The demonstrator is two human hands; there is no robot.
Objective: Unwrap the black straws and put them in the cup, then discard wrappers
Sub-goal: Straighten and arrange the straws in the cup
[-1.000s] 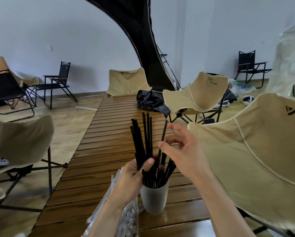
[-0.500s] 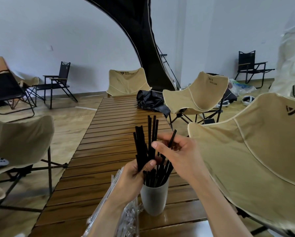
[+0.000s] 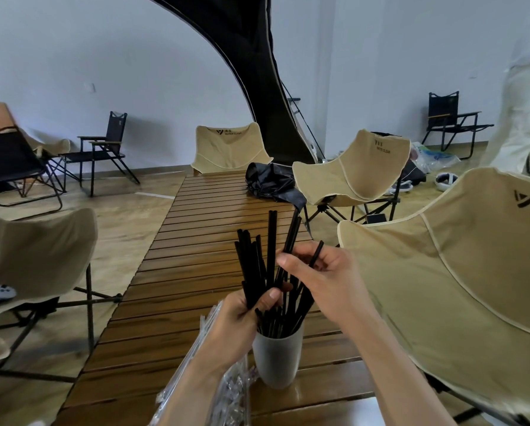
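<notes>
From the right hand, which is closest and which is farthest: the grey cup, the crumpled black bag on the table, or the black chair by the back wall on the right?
Going out from the right hand, as the head view shows:
1. Grey cup, just below it on the wooden table.
2. Crumpled black bag, at the table's far end.
3. Black chair, far right by the back wall.

Both forearms are showing bare to the frame's near edge; the left hand point(image 3: 237, 315) and right hand point(image 3: 325, 281) are wearing no gloves, rings or watch
</notes>
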